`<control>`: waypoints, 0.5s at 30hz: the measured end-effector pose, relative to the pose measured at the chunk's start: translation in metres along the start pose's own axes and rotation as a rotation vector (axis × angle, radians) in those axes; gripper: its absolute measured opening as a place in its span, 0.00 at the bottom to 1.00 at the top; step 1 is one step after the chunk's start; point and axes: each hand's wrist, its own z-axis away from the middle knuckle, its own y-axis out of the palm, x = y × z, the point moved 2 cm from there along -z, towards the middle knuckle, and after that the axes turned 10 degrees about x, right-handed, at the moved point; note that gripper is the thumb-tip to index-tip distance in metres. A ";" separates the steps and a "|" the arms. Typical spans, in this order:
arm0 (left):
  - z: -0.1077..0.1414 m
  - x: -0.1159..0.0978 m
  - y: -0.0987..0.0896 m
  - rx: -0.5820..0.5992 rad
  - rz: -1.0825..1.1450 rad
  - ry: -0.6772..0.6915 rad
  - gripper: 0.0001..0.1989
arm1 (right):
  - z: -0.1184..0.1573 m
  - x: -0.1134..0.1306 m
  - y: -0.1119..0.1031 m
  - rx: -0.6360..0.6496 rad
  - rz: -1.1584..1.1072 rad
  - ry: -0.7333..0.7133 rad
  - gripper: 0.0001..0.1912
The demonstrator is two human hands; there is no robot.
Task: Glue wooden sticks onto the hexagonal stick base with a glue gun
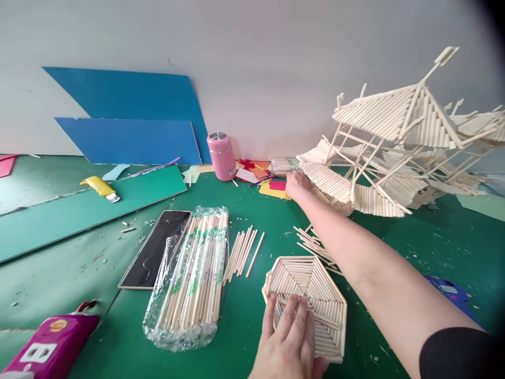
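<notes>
My left hand (290,337) lies with its fingers spread on an octagonal panel (327,279) of wooden sticks, near the bottom centre. The panel has a raised stick rim and rests on the green table. My right arm reaches forward to the far side, where my right hand (299,184) is beside the stick pagoda model (374,116), close to the yellow and red paper (276,193). Its fingers are mostly hidden, and I cannot make out what they touch. Loose sticks (313,245) lie under my right forearm, and more sticks (244,250) lie left of the panel.
A plastic bag of chopsticks (193,279) overlaps a black tablet (152,258). Behind stand a pink flask (221,158) and blue boards (134,139). A yellow cutter (100,187) lies on a green board (51,221). A magenta box (55,347) is at the lower left, a blue tool (450,292) at the right.
</notes>
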 end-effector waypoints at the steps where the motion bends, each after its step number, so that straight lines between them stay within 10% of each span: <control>1: 0.000 0.000 0.000 -0.009 0.002 -0.006 0.19 | -0.002 0.001 0.001 -0.004 0.004 0.006 0.15; 15: -0.002 0.000 0.000 -0.004 -0.013 -0.003 0.19 | -0.001 0.002 0.003 -0.038 0.039 0.012 0.15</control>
